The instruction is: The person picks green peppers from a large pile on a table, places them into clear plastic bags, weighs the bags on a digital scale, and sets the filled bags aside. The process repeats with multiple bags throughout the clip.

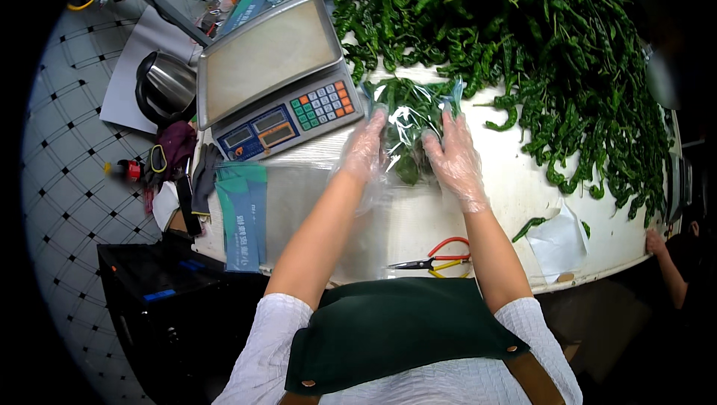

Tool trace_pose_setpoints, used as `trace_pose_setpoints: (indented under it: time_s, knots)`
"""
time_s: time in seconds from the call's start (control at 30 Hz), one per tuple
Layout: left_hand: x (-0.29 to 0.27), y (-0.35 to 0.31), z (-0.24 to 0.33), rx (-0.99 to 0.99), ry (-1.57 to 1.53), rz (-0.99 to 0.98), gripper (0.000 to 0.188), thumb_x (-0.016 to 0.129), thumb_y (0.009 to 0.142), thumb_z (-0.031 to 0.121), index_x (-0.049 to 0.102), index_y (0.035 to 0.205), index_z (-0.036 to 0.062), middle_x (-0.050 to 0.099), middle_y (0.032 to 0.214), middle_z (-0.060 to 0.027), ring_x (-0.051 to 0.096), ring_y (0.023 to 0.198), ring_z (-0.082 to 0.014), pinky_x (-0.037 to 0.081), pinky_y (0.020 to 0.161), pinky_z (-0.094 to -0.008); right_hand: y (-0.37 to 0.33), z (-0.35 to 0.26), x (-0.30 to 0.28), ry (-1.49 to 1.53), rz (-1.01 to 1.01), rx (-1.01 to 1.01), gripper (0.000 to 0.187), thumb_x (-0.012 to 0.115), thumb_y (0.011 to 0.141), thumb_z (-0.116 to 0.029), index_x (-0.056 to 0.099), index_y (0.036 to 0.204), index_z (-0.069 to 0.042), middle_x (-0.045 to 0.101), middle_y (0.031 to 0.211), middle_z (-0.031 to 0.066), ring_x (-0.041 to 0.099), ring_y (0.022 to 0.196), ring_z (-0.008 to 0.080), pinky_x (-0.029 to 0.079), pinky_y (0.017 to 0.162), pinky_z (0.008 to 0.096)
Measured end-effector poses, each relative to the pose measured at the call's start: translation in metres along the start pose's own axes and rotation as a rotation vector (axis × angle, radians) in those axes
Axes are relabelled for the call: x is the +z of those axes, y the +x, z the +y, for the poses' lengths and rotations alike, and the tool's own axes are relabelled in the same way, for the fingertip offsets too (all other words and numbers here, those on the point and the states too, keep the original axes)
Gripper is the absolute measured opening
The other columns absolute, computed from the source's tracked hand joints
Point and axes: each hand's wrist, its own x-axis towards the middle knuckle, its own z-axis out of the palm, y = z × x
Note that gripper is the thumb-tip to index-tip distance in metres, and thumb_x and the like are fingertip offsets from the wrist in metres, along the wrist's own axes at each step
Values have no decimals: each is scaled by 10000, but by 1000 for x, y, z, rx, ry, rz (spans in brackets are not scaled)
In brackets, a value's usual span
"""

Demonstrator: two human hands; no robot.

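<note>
In the head view, a clear bag of peppers (407, 132) lies on the white table (426, 218), between the two gloved hands, just right of the scale (284, 76). The left hand (366, 145) lies against the bag's left side, fingers reaching far; I cannot tell how firmly it grips. The right hand (454, 155) is half open at the other side, thumb spread from the fingers.

With contact mainly from the sides, uneven pressure could tilt the bag and spill its contents, if its mouth is unsealed. Stems pressing on the film could split it. The left forearm crosses the flat bags (306, 207), so a sideways sweep could drag them. The near scissors (427, 263) could nick film pulled over them. A knock to the far pepper heap (523, 39) could send peppers sliding nearer.
</note>
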Motion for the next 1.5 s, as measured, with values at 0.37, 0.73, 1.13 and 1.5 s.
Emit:
trace_pose_setpoints:
  time_s: [0.37, 0.73, 1.13, 1.5]
  knots:
    - [4, -197, 78, 832, 747, -315, 705, 756, 840, 342, 427, 1365, 5, 573, 1214, -179, 561, 1130, -246, 447, 978, -381, -92, 2, -41, 1697, -485, 183, 602, 493, 976, -416, 418, 1428, -27, 467, 1421, 159, 454, 1302, 273, 423, 1044, 472]
    - [-111, -235, -48, 129, -352, -236, 569, 732, 874, 154, 456, 1356, 28, 661, 1069, -35, 626, 959, -128, 526, 858, -293, -113, -74, -9, 1572, -947, 257, 700, 469, 957, -523, 362, 1457, -45, 410, 1455, 177, 410, 1327, 314, 459, 983, 534]
    - [-273, -539, 73, 1216, -253, 1236, 626, 745, 826, 275, 497, 1344, 26, 628, 1156, -117, 588, 1099, -193, 471, 980, -379, -142, -169, -1, 1080, -1296, -22, 867, 482, 853, -728, 361, 1460, -120, 546, 1308, 223, 560, 1156, 384, 519, 865, 586]
    - [-444, -785, 27, -190, 799, 2469, 647, 668, 848, 406, 485, 1368, 67, 649, 1184, -173, 652, 985, -291, 515, 867, -400, -159, -82, -11, 1054, -1029, 287, 743, 570, 900, -577, 376, 1453, -122, 509, 1345, 131, 490, 1158, 332, 396, 951, 443]
